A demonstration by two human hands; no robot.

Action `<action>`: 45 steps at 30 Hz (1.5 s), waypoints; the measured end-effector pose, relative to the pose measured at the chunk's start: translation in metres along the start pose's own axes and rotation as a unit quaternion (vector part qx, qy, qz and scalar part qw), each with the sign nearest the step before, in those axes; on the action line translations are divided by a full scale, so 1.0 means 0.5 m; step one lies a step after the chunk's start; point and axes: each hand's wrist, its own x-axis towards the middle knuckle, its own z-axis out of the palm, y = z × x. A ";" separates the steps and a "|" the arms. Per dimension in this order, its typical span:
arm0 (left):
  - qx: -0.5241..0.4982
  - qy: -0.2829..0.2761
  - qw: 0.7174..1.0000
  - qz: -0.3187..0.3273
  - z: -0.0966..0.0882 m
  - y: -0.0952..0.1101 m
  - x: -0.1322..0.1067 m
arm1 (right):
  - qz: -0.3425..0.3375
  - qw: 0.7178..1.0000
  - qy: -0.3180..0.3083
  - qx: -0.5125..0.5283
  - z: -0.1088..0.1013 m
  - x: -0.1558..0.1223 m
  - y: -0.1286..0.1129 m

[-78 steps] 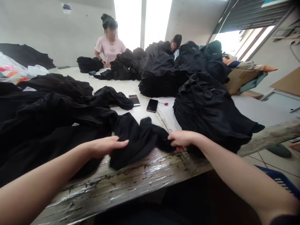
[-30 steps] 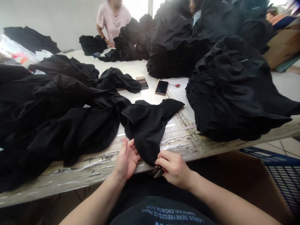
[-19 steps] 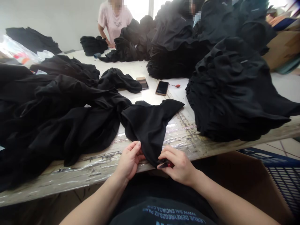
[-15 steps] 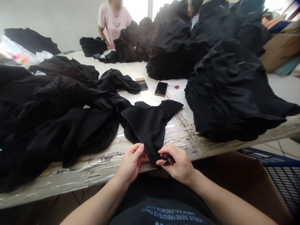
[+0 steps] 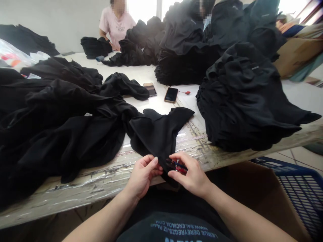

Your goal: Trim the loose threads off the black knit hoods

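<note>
A black garment drapes over the table's front edge, its lower end between my hands. My left hand pinches the edge of this cloth between thumb and fingers. In my right hand is a small pair of thread snips with red and dark parts, held between thumb and fingers. Their tips lie against the black cloth, and dark on dark hides whether the blades touch it. A heap of black garments lies to the left and runs up to this piece.
A tall stack of black garments stands at right, with another stack behind. Two phones lie mid-table. A blue plastic basket and cardboard box stand below the edge. Across the table is a person in pink.
My right thumb and finger are a little farther apart, and more of the snips shows against the cloth. The left hand keeps its pinch. The view has shifted slightly.
</note>
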 end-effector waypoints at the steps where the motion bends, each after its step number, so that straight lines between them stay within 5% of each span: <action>1: 0.001 -0.004 1.000 -0.002 0.002 0.000 -0.002 | 0.016 1.000 0.002 0.001 -0.008 0.004 -0.001; 21: -0.030 -0.016 0.999 -0.038 0.022 -0.020 -0.013 | 0.020 0.999 0.019 0.017 -0.003 0.021 -0.014; 34: 0.042 -0.078 0.994 -0.068 0.027 -0.031 -0.016 | -0.070 0.998 0.002 -0.005 0.002 0.003 0.008; 41: 0.028 0.078 0.992 0.094 -0.020 0.056 0.033 | -0.063 0.998 -0.010 -0.005 -0.016 -0.012 0.025; 45: 0.022 0.105 0.985 0.132 -0.040 0.088 0.051 | -0.060 0.998 -0.025 -0.022 -0.016 -0.017 0.033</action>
